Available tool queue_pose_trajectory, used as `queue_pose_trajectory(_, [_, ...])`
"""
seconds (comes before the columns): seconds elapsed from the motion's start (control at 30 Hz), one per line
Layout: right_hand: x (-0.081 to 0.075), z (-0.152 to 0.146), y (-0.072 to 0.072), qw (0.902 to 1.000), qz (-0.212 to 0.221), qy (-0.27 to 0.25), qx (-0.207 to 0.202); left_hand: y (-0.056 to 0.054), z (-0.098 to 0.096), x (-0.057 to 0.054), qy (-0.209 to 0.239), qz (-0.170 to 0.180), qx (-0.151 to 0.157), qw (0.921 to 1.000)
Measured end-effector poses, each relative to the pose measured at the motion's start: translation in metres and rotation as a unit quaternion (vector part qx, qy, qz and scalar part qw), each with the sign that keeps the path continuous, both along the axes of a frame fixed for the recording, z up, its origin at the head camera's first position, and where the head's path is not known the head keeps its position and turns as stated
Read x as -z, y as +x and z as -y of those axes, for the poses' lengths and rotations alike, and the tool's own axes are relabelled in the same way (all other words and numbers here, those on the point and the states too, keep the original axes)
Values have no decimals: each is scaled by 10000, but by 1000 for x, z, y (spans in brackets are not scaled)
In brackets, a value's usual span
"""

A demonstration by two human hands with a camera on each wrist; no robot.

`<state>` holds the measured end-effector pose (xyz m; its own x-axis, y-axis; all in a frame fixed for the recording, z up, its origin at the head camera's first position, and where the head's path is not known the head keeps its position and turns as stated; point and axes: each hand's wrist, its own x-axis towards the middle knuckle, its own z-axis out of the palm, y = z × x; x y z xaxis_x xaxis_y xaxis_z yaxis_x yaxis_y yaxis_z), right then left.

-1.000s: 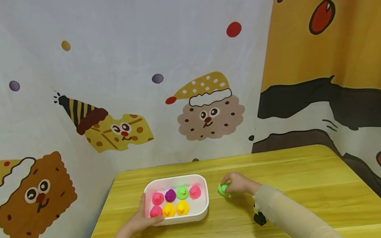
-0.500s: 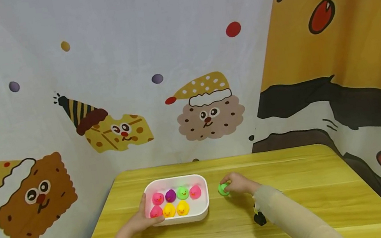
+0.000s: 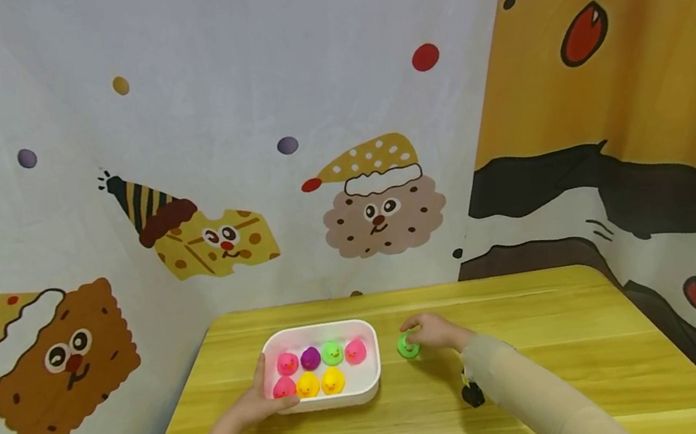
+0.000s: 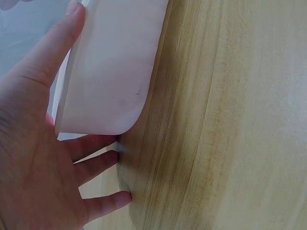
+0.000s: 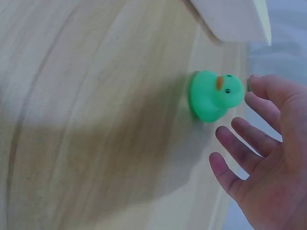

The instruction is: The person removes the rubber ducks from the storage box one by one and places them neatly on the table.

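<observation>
A white plastic tub [image 3: 349, 399] stands on the table, holding several small rubber ducks: pink ones [image 3: 287, 364], a purple one [image 3: 310, 358], a green one [image 3: 332, 354] and yellow ones [image 3: 332, 381]. Around its near left corner rests my left hand [image 3: 251, 407], thumb along the front rim; the left wrist view shows straight, spread fingers [image 4: 98, 167] at the end wall. Right of the tub, a green rubber duck [image 5: 211, 96] sits upright on the wood. My right hand [image 3: 436, 332] hovers just beside it, fingers relaxed and apart from the duck in the right wrist view.
The wooden table [image 3: 549, 367] runs back to a white cloth wall [image 3: 197, 81] printed with cartoon food. A patterned curtain [image 3: 608, 92] hangs at the right. Dark wrist devices [image 3: 472, 393] sit under the sleeves.
The right fingers have let go of the green duck and drawn slightly away, so its face now shows. The left hand and tub stay in place; the head view shifts slightly.
</observation>
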<state>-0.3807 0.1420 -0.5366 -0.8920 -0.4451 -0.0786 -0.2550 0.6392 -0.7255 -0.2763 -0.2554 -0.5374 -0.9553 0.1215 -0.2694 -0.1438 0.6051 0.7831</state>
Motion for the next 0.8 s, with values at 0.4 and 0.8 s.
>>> queue_pose_trajectory(0.4, [-34,20,-5,9991,-348,-246,91,-1,2,1,129,-61,2,9999])
queue_pose_trajectory(0.8, [-42,56,-2,9989,-363,-272,115,1,3,2,132,-68,-32,9999])
